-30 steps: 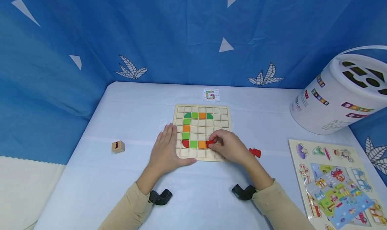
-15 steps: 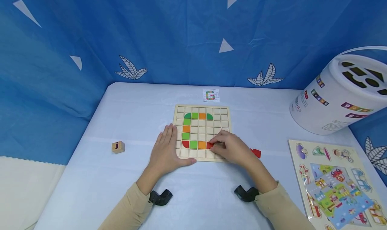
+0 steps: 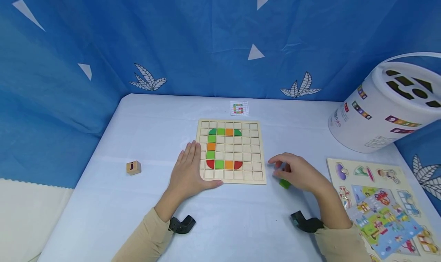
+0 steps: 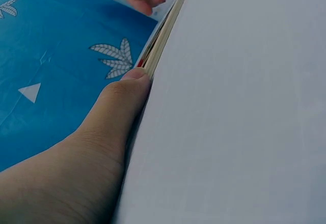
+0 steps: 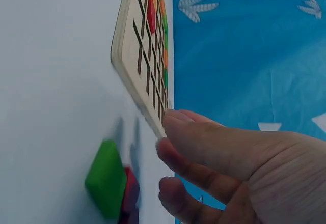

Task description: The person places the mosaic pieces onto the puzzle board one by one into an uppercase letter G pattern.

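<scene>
Showing "G": pattern card (image 3: 239, 108).

A children's play corner: blue leaf-print cloth backdrop (image 3: 206, 36), shape-sorter bucket (image 3: 386, 109) and peg puzzle (image 3: 379, 208).

You're looking at a pale matt wooden grid board (image 3: 255, 176) (its tiles painted smooth), a glossy-looking green block (image 5: 106, 178), a smooth matt tablecloth (image 3: 138, 128), and a shiny white plastic bucket (image 3: 375, 113).

The right hand (image 3: 301, 174) hides most of the green block (image 3: 284, 183) (red piece barely visible).
</scene>
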A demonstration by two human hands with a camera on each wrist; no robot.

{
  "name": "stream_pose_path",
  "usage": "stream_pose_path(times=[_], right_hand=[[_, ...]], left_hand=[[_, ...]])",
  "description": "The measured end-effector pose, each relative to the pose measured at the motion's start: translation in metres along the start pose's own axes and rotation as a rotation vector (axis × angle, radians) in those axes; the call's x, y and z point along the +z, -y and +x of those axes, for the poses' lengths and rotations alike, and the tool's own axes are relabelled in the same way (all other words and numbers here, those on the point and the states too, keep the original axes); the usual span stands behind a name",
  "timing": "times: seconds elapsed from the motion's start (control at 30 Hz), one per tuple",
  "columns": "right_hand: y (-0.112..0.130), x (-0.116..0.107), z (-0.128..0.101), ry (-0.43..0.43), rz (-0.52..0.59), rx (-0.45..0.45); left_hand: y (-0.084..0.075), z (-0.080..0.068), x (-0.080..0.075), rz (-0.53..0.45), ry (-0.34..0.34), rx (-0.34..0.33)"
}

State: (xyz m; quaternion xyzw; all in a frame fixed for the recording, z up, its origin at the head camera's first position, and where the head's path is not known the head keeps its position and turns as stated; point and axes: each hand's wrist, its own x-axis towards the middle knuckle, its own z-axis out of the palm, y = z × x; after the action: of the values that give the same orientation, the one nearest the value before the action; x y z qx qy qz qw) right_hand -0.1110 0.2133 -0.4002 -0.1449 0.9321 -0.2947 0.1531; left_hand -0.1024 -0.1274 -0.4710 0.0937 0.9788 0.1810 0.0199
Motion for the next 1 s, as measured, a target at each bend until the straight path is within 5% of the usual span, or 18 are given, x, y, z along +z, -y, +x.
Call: stream_pose_path(times=[0.4, 1.0], right_hand=[[-0.021, -0.010, -0.019, 0.111, 0.003, 0.023], [-0.020, 0.001, -0.009, 0.041, 0.014, 0.063]], left_hand=[[0.002, 0.000, -0.001, 0.002, 0.013, -0.009], [-0.001, -0.001, -0.004, -0.003, 0.017, -0.003]])
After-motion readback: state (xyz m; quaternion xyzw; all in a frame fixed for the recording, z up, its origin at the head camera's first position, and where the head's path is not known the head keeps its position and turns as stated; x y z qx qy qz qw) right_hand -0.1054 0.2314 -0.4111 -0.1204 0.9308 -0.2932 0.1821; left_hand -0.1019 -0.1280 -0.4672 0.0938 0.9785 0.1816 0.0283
